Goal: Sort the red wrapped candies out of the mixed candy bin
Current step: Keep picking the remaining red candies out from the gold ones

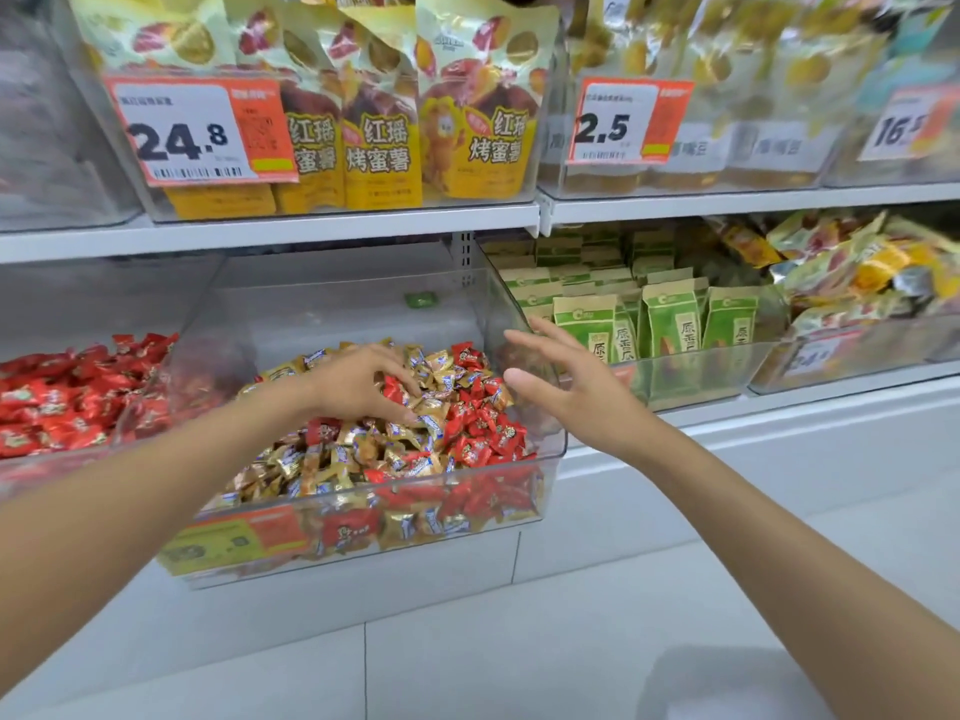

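Observation:
A clear plastic bin (540, 459) on the lower shelf holds mixed gold and red wrapped candies. The red candies (488, 433) lie mostly on its right side, the gold candies (322, 459) in the middle and left. My left hand (358, 381) reaches into the bin, and its fingers curl round a red candy (396, 391) on top of the pile. My right hand (566, 376) hovers above the bin's right wall with fingers spread and holds nothing.
Left of the mixed bin stands a clear bin of only red candies (62, 397). To the right, a bin holds green packets (670, 330). A shelf above (311, 231) carries yellow snack bags and price tags. White floor tiles lie below.

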### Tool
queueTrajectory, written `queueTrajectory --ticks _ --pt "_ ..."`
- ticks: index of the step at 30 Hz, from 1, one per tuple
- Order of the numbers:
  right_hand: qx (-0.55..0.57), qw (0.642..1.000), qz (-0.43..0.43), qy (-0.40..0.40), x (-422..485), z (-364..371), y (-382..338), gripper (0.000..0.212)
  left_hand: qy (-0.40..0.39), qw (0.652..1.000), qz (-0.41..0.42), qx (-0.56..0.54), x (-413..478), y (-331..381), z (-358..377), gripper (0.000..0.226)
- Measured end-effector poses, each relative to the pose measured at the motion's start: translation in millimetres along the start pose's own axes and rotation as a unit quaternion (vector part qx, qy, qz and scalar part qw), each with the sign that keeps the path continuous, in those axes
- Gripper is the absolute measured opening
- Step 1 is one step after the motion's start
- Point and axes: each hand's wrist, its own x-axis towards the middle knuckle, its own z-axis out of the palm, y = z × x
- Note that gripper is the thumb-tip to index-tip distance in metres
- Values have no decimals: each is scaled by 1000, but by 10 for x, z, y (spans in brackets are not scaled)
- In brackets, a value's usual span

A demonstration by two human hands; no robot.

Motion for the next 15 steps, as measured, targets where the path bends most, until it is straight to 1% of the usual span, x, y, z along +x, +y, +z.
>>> queueTrajectory --ticks 2,3,4,5,7,8,9,10,11,13,15 --pt "15 1000 3 -11 -23 -20 28 58 49 995 1 -86 -51 138 -52 40" --pt "20 1000 6 -15 -32 -25 44 62 58 991 13 -119 -41 252 -43 42" --pt "28 999 10 -16 -40 -30 54 63 48 989 29 -138 -33 381 -12 42" --pt "36 999 13 -16 -44 -31 60 62 20 989 41 -140 -4 485 62 45" --pt "44 999 15 -15 -49 -31 60 59 -63 992 49 -95 73 635 307 59" --pt "44 999 13 -14 -48 -29 57 58 -98 993 55 -38 116 667 442 66" --pt "44 999 12 -13 -46 -28 58 57 -117 991 64 27 157 683 551 69" --pt "44 999 12 -11 -45 -26 56 56 -115 988 73 74 188 683 622 67" --pt "43 999 12 -8 -41 -25 58 56 -105 987 79 88 207 679 645 62" --pt "39 999 12 1 -33 -19 61 55 -83 991 87 53 235 651 619 46" --pt "35 999 14 6 -25 -13 67 54 -59 994 92 -9 217 586 570 27"
